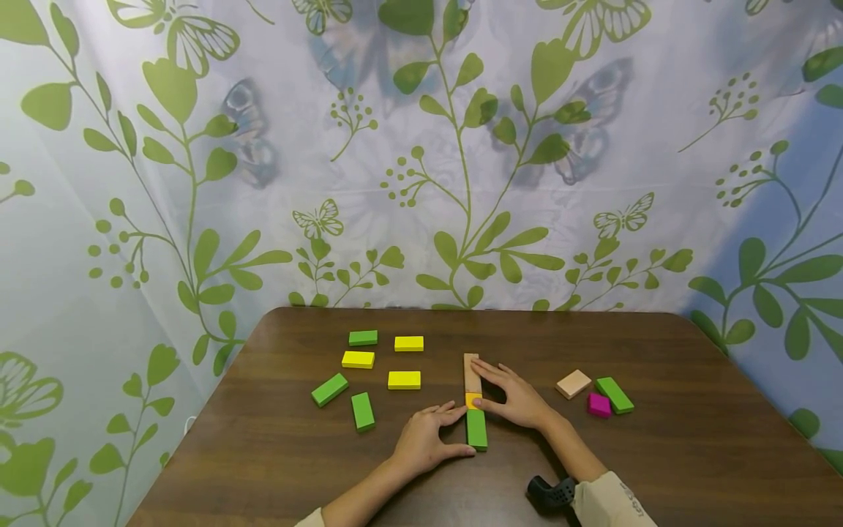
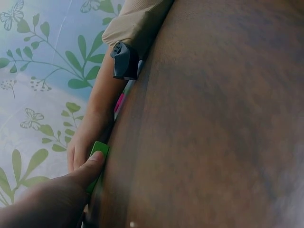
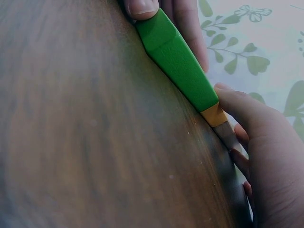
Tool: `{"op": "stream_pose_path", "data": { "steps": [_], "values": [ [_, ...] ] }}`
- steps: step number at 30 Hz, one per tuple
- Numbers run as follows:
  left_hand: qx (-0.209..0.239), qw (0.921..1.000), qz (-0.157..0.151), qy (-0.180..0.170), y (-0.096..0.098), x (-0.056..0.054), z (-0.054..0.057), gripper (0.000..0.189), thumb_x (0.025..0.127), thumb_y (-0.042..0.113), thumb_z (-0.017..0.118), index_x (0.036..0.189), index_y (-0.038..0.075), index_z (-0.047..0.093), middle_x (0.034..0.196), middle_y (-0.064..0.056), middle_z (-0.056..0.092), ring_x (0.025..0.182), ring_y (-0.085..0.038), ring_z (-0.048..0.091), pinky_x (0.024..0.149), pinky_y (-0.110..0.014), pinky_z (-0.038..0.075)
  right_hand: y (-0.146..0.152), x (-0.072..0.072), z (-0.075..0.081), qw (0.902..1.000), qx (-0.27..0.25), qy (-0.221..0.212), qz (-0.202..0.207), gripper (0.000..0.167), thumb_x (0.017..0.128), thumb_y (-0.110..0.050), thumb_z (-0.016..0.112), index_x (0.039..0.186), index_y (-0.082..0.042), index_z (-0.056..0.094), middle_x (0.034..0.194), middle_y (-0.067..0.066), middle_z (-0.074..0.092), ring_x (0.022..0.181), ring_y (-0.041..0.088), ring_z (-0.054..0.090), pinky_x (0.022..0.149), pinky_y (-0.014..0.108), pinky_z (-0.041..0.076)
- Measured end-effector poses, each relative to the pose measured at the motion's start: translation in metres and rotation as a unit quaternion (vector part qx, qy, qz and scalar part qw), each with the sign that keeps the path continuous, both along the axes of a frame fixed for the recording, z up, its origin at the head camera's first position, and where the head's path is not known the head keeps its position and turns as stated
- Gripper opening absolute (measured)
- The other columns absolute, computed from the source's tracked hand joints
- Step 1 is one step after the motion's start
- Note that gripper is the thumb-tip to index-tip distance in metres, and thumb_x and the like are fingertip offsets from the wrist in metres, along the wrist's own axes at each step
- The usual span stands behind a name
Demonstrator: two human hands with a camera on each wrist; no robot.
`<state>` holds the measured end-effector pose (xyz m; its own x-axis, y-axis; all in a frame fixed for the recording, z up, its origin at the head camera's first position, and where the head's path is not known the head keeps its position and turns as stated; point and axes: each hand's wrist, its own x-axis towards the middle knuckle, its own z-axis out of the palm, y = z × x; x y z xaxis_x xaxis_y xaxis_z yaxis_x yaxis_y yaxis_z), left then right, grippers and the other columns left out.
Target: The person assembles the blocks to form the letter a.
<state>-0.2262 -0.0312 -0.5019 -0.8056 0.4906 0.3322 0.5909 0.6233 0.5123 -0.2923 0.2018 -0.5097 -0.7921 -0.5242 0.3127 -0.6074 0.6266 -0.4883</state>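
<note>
A row of blocks runs away from the person in the head view: a green block (image 1: 477, 430) nearest, a small orange block (image 1: 473, 400) in the middle, a plain wooden block (image 1: 472, 375) farthest. My left hand (image 1: 424, 438) grips the green block, its thumb (image 3: 143, 6) on the near end and its fingers along the left side. From the right, my right hand (image 1: 516, 399) touches the row with outstretched fingers, the thumb by the orange block and fingertips at the wooden one. In the left wrist view the left thumb (image 2: 97, 156) covers part of the green block.
Yellow blocks (image 1: 404, 380) and green blocks (image 1: 363, 411) lie scattered left of the row. To the right lie a wooden block (image 1: 574, 383), a magenta block (image 1: 599, 405) and another green block (image 1: 615, 394). A patterned curtain (image 1: 421, 241) hangs behind the brown table (image 1: 691, 439).
</note>
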Motion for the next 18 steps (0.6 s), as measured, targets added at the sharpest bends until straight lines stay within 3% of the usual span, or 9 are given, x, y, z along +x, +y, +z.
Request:
{"op": "stream_pose_path", "data": {
  "steps": [12,18],
  "values": [
    [0.005,1.0,-0.003,0.003,-0.0007,0.0007,-0.0001,0.068,0.072,0.054,0.07,0.126,0.016,0.059,0.125,-0.009,0.057,0.113,-0.024,0.054,0.088,-0.043,0.046,-0.0004,0.0014,0.0002,0.9999,-0.01,0.006,0.005,0.067,0.087,-0.045,0.059,0.143,-0.014,0.038,0.147,0.005,0.032,0.131,0.038,0.029,0.102,0.06,0.021],
    [0.006,0.9999,-0.006,0.008,-0.0015,0.0003,-0.0031,0.069,0.071,0.055,0.07,0.127,0.017,0.058,0.125,-0.008,0.057,0.113,-0.023,0.054,0.088,-0.043,0.046,-0.0006,0.0066,-0.0001,0.9989,-0.043,0.018,-0.003,0.062,0.087,-0.04,0.062,0.141,-0.015,0.041,0.146,0.004,0.034,0.131,0.031,0.033,0.098,0.06,0.029]
  ]
}}
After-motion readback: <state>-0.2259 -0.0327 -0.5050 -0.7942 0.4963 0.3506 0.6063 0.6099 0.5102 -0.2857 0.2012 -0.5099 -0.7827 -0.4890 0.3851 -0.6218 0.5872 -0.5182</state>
